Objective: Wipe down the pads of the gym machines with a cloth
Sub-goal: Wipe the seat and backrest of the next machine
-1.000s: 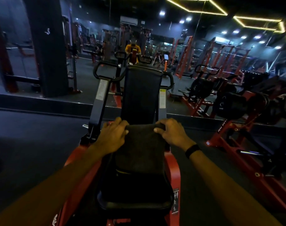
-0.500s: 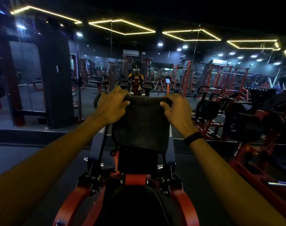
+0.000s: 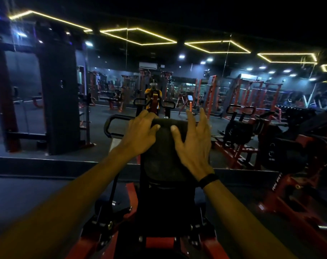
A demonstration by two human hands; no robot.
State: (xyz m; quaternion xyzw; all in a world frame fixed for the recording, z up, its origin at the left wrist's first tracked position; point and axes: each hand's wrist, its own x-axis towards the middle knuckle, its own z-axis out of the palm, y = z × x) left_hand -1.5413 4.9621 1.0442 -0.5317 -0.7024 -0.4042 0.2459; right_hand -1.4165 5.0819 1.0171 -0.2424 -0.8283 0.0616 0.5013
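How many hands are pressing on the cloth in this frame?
2. The left hand lies on the upper left of the cloth, the right hand on its upper right, fingers spread, atop the upright back pad.

Both forearms are bare — no sleeves reach into view on either arm. The left hand [image 3: 140,133] wears nothing at all. A dark, slim band [image 3: 208,180] circles the wrist below the right hand [image 3: 195,144] — plain, with no readable markings.
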